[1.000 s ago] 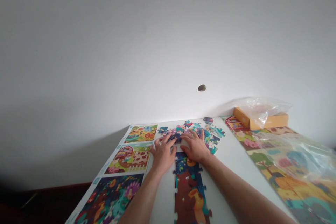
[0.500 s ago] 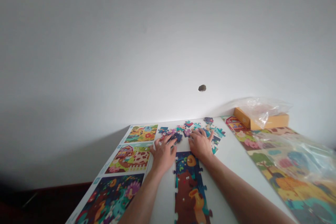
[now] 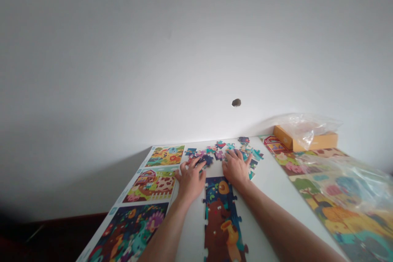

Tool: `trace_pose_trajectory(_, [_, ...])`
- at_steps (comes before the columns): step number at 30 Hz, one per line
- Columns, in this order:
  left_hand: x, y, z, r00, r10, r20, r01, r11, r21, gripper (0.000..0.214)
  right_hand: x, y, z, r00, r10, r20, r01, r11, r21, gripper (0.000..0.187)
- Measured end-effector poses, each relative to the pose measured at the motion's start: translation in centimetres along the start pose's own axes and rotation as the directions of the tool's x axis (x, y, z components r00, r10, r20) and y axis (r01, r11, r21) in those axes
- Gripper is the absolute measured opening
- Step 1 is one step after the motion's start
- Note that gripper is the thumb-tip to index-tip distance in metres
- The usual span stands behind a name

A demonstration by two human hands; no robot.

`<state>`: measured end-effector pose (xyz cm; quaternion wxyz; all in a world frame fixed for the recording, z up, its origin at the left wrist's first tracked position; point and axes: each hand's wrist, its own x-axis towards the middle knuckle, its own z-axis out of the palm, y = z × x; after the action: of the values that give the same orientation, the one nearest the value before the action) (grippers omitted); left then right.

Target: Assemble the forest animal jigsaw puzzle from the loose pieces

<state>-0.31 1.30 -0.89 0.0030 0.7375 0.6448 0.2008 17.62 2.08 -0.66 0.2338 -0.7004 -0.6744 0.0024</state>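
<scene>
Loose jigsaw pieces (image 3: 215, 152) in blue, teal, pink and purple lie scattered on the white table (image 3: 264, 188). My left hand (image 3: 190, 180) rests flat with its fingers spread, the fingertips at a dark blue piece (image 3: 206, 160). My right hand (image 3: 236, 168) lies on the right side of the scatter, its fingertips over several pieces. Nothing looks gripped in either hand. Just below the hands, a joined puzzle strip showing a brown bear (image 3: 220, 223) runs toward me between my forearms.
Left of the hands lie printed puzzle picture sheets (image 3: 150, 185) along the table edge. At the right are a large picture sheet under clear plastic (image 3: 334, 200) and an orange box (image 3: 313, 142) with a plastic bag. A white wall stands behind.
My right hand has shifted right, off the middle of the scatter, uncovering more pieces. My left hand has barely moved.
</scene>
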Motion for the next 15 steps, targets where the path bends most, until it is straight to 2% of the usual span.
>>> trace_pose_trajectory(5, [0.09,-0.17,0.28,1.000,-0.004,-0.019,0.004,1.000,0.017,0.036,0.10,-0.22,0.01,0.991,-0.118,0.060,0.115,0.992,0.045,0.030])
trace_pose_trajectory(11, [0.16,-0.30,0.42,1.000,-0.003,-0.028,0.004,1.000,0.030,0.037,0.09,-0.08,0.20,0.977,-0.196,0.088,0.183,0.973,0.141,0.025])
trace_pose_trajectory(15, [0.15,-0.34,0.43,1.000,0.000,-0.027,0.001,1.000,0.031,0.039,-0.04,-0.27,0.09,0.965,-0.235,0.115,0.217,0.965,0.147,0.027])
